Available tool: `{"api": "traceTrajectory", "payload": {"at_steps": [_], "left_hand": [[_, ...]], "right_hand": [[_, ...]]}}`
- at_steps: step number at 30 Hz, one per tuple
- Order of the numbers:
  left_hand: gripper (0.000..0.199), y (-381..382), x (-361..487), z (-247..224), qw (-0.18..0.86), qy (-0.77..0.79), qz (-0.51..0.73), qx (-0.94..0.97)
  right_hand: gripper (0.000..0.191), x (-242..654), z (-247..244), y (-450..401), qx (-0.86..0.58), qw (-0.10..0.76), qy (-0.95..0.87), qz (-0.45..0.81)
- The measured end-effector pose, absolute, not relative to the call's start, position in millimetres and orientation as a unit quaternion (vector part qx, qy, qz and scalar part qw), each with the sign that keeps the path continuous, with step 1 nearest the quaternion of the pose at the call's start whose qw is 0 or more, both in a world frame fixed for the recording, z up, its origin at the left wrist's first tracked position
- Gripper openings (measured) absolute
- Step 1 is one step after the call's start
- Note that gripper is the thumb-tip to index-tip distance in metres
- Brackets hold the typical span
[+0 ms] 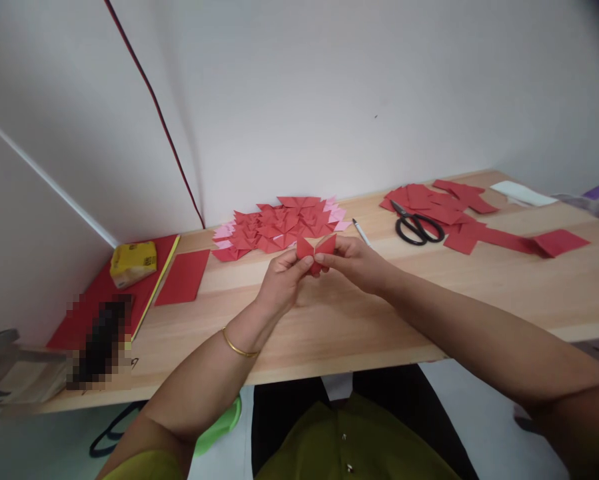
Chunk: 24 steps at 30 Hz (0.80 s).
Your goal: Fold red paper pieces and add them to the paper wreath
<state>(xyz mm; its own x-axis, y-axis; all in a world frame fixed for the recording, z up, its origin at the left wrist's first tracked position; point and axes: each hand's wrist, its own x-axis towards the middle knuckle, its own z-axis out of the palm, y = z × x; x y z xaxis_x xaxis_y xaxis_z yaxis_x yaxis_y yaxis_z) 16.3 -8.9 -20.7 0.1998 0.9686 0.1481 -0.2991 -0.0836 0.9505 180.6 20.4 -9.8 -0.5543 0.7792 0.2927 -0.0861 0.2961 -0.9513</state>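
Observation:
Between my two hands is a small folded piece of red paper [306, 248], held just above the wooden table [324, 333]. My left hand [285, 275] pinches its left side, with the thumb on the front. The right side is pinched by my right hand [352, 261], its thumb pressing near the middle fold. A pale crease line shows at the paper's top. Behind the hands, a pile of folded red and pink paper pieces [289, 223] lies against the wall. A thin white pen [362, 231] rests beside that pile.
Black-handled scissors [416, 227] lie on loose red paper pieces [444, 203] at the right. A red paper strip [554, 243] extends further right, near a white sheet [524, 193]. At the left are red sheets [184, 277] and a yellow packet [134, 263]. The table's front edge is close to me.

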Motion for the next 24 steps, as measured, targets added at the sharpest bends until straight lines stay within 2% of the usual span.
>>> {"api": "traceTrajectory", "payload": {"at_steps": [4,9,14,19,24], "left_hand": [[0.023,-7,18,-24,0.631,0.314,0.535,0.466],[0.022,-6,18,-27,0.658,0.328,0.522,0.432],[0.02,-6,18,-27,0.587,0.388,0.531,0.473],[0.024,-6,15,-29,0.51,0.452,0.465,0.565],[0.02,-9,11,-18,0.46,0.403,0.442,0.656]], "right_hand": [[0.024,180,-14,25,-0.212,0.386,-0.667,0.601],[0.024,179,-16,28,-0.265,0.409,-0.664,0.567],[0.025,177,-16,26,-0.305,0.402,-0.646,0.573],[0.027,178,-16,26,-0.322,0.405,-0.666,0.538],[0.032,180,-11,23,-0.259,0.394,-0.676,0.567]]}}
